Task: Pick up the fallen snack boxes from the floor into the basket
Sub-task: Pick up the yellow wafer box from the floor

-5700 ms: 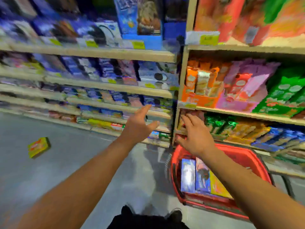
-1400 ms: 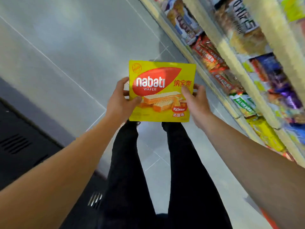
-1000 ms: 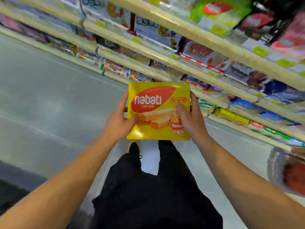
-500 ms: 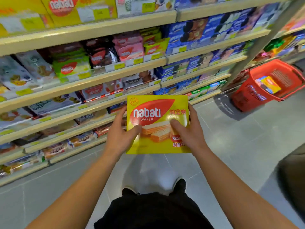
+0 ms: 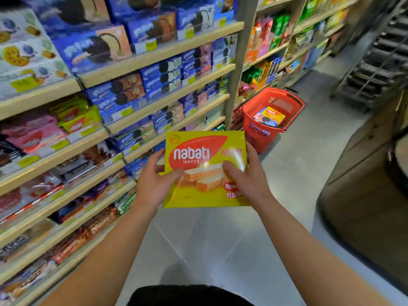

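Grey floor (image 5: 287,184) runs open toward the far red basket (image 5: 260,138); shelves (image 5: 154,54) edge the left. Left hand (image 5: 152,184) and right hand (image 5: 247,180) pinch the upright wafer box (image 5: 205,160), its long axis level, by its side edges.

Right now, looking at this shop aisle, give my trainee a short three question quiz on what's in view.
1. True or false: the yellow cardboard wafer box is held by both the left hand and the right hand.
2. Where does the red plastic shopping basket stand? A) on a shelf B) on the grey tiled floor beside the shelving C) hung on the person's arm
3. Fill in: the basket already holds some ____.

Key
1. True: one hand grips each side, thumbs on the front.
2. B: it stands ahead of the held box, further along the aisle.
3. Boxes: a yellow one lies on top of blue ones.
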The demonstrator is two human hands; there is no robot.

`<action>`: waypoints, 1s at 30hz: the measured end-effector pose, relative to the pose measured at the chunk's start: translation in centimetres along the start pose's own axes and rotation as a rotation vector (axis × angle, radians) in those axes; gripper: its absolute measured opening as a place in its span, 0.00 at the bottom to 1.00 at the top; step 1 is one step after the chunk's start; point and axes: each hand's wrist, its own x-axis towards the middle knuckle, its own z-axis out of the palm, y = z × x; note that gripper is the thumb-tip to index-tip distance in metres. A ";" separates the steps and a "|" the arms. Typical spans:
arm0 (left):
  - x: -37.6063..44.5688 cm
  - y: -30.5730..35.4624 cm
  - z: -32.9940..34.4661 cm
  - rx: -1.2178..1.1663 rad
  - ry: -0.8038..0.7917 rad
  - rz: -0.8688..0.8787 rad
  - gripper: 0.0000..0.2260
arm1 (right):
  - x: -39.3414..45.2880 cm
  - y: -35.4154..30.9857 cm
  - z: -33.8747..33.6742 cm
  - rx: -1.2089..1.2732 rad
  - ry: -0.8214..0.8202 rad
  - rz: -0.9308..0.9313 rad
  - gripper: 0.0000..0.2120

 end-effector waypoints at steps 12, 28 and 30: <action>10.7 8.8 16.3 -0.024 -0.149 0.044 0.29 | 14.1 2.5 -12.2 0.010 0.157 0.065 0.35; 28.9 16.9 34.2 0.041 -0.379 0.107 0.25 | 34.3 6.8 -21.0 0.046 0.317 0.195 0.31; 30.1 17.4 37.5 0.057 -0.387 0.097 0.25 | 36.2 8.4 -23.2 0.038 0.327 0.211 0.31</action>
